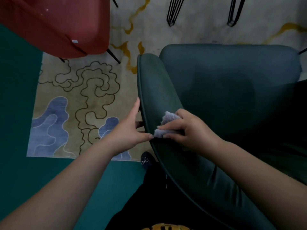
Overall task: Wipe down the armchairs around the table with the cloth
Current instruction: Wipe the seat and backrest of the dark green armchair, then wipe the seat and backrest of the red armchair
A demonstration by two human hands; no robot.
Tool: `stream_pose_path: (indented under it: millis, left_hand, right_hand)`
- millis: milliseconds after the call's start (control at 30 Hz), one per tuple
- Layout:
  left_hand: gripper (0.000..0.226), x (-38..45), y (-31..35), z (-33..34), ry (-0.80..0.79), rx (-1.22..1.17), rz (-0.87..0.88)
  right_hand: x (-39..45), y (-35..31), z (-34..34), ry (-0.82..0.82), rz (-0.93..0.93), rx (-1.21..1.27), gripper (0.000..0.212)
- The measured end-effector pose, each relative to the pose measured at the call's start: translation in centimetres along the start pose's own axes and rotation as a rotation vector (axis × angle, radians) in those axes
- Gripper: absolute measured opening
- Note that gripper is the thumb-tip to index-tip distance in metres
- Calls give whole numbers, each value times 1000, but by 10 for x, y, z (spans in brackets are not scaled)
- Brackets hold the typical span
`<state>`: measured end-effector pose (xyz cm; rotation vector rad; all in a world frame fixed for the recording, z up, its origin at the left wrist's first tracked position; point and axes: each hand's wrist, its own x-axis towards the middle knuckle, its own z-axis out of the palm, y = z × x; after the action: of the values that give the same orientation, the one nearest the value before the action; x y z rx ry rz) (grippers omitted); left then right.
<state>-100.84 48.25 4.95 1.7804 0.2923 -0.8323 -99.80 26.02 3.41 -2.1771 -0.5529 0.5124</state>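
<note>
A dark green armchair (pixel 216 83) fills the right half of the view, seen from above and behind its back. My right hand (pixel 187 130) holds a grey fluffy cloth (pixel 166 125) and presses it on the inner face of the chair's left wing. My left hand (pixel 131 128) grips the piped outer edge of that wing, thumb on the inner side near the cloth and fingers behind the edge. A red armchair (pixel 58 25) stands at the upper left.
A patterned rug (pixel 79 100) with brown lines and blue shapes lies left of the green chair, on teal carpet (pixel 18 100). Black hairpin table legs (pixel 174 12) stand at the top. My dark slipper (pixel 146 161) shows beside the chair's lower edge.
</note>
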Motion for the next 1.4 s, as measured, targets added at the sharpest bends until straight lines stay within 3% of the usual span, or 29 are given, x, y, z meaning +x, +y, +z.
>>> stream_pose_path:
  millis: [200,433,567,700,800,1100,1400]
  left_hand:
    - [119,0,2,4,36,1,-4]
    - [115,2,-1,5,41,-57,-5]
    - [117,3,-2,4,33,-32,-20]
    - [118,0,3,6,53,27,-47]
    - [117,-2,10,8,71,154,-70]
    - [74,-19,28,-13,304,515,-64]
    - [70,-9,-3,-74,319,945,-51]
  right_hand:
    - [-10,6,12,137,-80,-38,27]
    - [36,6,16,261,-50,22,28]
    - [45,8,15,318,57,143,25]
    - [59,22,-2,396,375,184,24]
    - [55,39,-23,374,511,194,18]
    - [48,14,-64,404,488,272,24]
    - [99,-34,-55,411,461,281,27]
